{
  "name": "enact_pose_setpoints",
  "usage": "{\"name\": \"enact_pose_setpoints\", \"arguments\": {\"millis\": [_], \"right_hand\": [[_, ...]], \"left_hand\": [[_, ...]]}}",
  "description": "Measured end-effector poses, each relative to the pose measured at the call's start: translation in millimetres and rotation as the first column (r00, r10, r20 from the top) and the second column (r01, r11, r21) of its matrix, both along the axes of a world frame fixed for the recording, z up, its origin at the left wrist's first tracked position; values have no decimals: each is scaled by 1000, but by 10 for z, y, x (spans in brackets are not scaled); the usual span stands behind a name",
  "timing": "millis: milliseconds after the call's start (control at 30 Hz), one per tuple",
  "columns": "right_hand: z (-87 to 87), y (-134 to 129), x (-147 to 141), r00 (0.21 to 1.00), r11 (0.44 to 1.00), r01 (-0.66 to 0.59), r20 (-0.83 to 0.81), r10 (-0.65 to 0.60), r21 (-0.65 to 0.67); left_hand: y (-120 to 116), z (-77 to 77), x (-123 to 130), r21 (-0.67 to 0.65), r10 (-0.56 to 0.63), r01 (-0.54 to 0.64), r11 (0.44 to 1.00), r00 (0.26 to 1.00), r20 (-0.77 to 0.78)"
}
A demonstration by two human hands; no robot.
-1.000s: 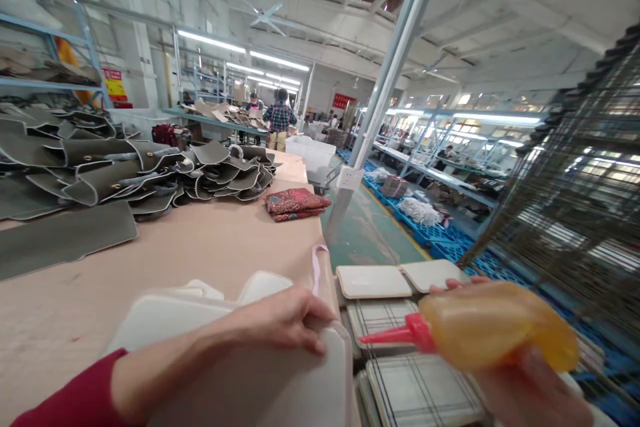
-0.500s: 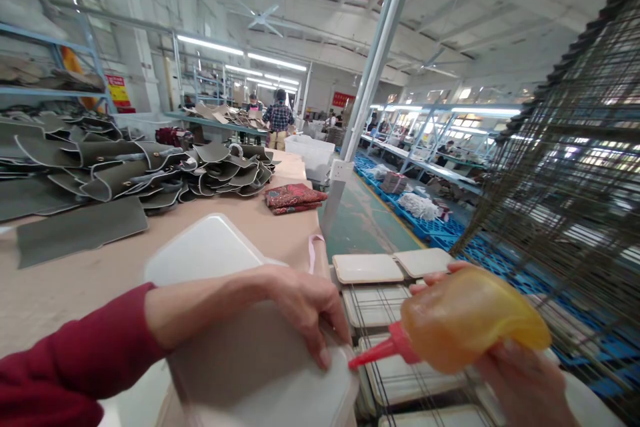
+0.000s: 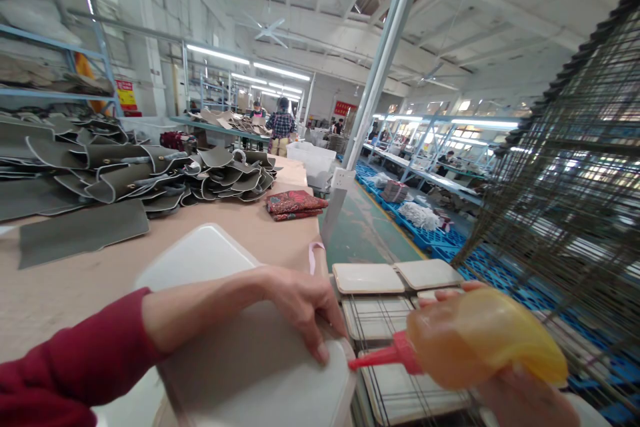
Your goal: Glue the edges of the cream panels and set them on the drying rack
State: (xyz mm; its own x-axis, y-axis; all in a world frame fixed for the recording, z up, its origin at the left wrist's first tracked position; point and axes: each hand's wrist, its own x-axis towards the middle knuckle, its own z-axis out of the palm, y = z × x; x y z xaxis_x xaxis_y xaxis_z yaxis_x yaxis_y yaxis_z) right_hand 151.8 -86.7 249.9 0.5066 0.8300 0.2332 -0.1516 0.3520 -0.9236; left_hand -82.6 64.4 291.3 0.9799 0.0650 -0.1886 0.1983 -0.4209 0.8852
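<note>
My left hand (image 3: 303, 310) reaches across a pale rectangular panel with rounded corners (image 3: 240, 373), thumb on its face and fingers closed over the far edge. In my right hand (image 3: 525, 390) is a squeeze bottle (image 3: 480, 337) of amber liquid, lying on its side with its red nozzle (image 3: 383, 357) pointing left. The nozzle tip meets the panel's right edge, near the corner. Behind my forearm, another white panel or part of the same one (image 3: 200, 253) shows; I cannot tell which.
Right of the table (image 3: 240, 213), similar panels (image 3: 370, 278) lie on a wire rack (image 3: 385, 320). Tall wire racks (image 3: 565, 147) stand at far right. Grey-green pieces with pale edging (image 3: 125, 173) are heaped at left. A folded red patterned cloth (image 3: 295, 203) lies by the post (image 3: 337, 200).
The bottle has shifted slightly right and down in view, its nozzle tip still at the panel's edge. My left hand keeps its grip, and the panel has moved a little left.
</note>
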Motion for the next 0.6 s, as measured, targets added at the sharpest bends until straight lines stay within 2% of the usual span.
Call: {"name": "enact_pose_setpoints", "arguments": {"millis": [100,200,267,400,600], "right_hand": [[-192,20,270,997,994,-12,68,19,-105],[-239,58,410,985,997,0,174,14,-82],[-218,75,374,985,999,25,172,-19,-32],[-214,102,196,995,999,11,97,-8,-30],[-408,174,162,998,997,36,42,-39,65]], "left_hand": [[81,-76,-15,-14,-25,26,1000,999,30],[145,-136,-24,-61,-39,42,997,998,43],[163,-143,-41,-89,-28,32,996,999,40],[171,-117,-97,-99,26,-22,995,999,38],[234,-151,-149,-196,78,-74,978,997,10]]}}
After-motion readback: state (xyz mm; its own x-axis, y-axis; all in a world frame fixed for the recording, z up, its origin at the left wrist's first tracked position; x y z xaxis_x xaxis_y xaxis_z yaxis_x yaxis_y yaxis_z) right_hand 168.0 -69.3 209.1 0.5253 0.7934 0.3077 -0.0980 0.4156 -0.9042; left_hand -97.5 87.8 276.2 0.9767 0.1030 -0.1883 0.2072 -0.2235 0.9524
